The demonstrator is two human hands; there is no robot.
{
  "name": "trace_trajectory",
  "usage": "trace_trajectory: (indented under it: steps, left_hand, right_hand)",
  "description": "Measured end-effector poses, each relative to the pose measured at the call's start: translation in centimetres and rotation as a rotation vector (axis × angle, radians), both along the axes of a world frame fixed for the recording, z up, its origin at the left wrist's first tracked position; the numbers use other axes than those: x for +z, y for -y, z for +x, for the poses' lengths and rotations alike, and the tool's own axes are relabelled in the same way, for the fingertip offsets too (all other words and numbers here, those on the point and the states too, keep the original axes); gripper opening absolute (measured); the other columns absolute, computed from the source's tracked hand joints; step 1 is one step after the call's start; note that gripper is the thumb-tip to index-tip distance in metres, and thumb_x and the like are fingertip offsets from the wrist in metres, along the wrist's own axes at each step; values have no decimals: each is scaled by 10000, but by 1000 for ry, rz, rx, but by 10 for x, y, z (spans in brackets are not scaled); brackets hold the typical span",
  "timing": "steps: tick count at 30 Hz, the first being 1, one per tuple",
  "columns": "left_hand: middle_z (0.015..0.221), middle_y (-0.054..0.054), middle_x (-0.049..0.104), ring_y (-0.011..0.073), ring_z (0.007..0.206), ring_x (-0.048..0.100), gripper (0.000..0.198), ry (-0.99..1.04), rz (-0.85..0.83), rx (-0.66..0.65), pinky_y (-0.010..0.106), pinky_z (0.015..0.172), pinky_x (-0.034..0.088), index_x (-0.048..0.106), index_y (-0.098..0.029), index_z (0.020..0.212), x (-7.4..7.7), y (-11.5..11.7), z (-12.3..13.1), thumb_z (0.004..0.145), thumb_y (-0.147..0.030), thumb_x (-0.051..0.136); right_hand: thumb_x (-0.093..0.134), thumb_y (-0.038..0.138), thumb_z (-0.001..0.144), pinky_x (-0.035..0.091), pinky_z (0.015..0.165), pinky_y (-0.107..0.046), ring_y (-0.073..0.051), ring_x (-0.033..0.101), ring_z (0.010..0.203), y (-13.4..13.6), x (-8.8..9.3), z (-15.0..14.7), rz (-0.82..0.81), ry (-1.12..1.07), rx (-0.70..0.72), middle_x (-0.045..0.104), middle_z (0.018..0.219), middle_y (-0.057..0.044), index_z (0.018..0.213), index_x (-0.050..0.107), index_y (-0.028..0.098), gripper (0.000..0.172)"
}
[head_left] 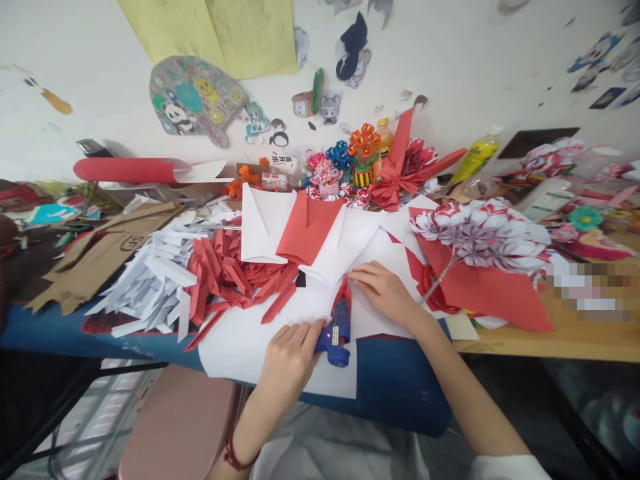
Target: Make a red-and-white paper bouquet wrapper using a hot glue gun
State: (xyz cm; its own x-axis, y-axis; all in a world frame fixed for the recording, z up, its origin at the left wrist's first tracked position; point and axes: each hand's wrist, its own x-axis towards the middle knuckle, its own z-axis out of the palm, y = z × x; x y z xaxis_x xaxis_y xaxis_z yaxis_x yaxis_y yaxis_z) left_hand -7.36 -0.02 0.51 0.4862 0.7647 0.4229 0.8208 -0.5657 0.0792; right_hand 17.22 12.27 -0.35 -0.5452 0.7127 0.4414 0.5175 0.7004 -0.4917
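My left hand (293, 353) is wrapped round the handle of a blue hot glue gun (341, 332), whose small red light is lit. The gun's nozzle end points away from me at a small folded red paper piece (343, 291). Fingertips of my right hand (387, 292) close on the far end of that piece, low over white paper (280, 350). Just beyond my hands stand folded white and red paper pieces, with a red one (311, 228) in the middle. A heap of red paper strips (225, 273) lies to the left.
White paper strips (150, 283) are piled farther left, near flattened brown cardboard (107, 257). At right, a red-and-white paper flower fan (480, 233) rests on red paper (493, 293). Craft flowers (364, 143) and bottles stand along the wall. A pink stool (180, 427) is below the table's edge.
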Motion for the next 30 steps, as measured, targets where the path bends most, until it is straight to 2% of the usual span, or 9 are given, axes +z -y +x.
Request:
trace_trajectory:
  steps: [5, 12, 24, 30]
  left_hand:
    - [852, 77, 673, 248, 700, 644, 290, -69, -9, 30, 358, 617, 482, 514, -100, 1255, 1, -2, 4, 1017, -265, 510]
    - [877, 90, 687, 244, 722, 658, 378, -153, -33, -47, 370, 643, 514, 468, -67, 1274, 7, -7, 5, 1010, -326, 544]
    - [885, 68, 700, 243, 754, 681, 429, -252, -107, -74, 349, 650, 519, 418, -93, 1307, 15, -13, 3, 968, -244, 634]
    - [893, 71, 697, 252, 766, 685, 423, -228, -123, -88, 354, 651, 525, 430, -97, 1301, 17, -12, 3, 963, -240, 639]
  right_hand:
    - [449, 148, 1016, 536, 902, -438, -249, 593, 1049, 2, 1, 1, -14, 33, 10, 692, 1137, -97, 1209, 703, 217, 326]
    - [451, 135, 1003, 537, 907, -435, -250, 589, 1073, 3, 2, 2, -2, 31, 14, 679, 1134, -97, 1250, 693, 244, 362]
    - [450, 137, 1005, 527, 926, -446, -252, 576, 1082, 3, 1, 2, -11, 38, 19, 670, 1134, -95, 1248, 693, 253, 362]
    - [447, 159, 1016, 525, 931, -463, -261, 578, 1085, 5, 1, 2, -25, 39, 3, 678, 1153, -100, 1240, 684, 224, 332]
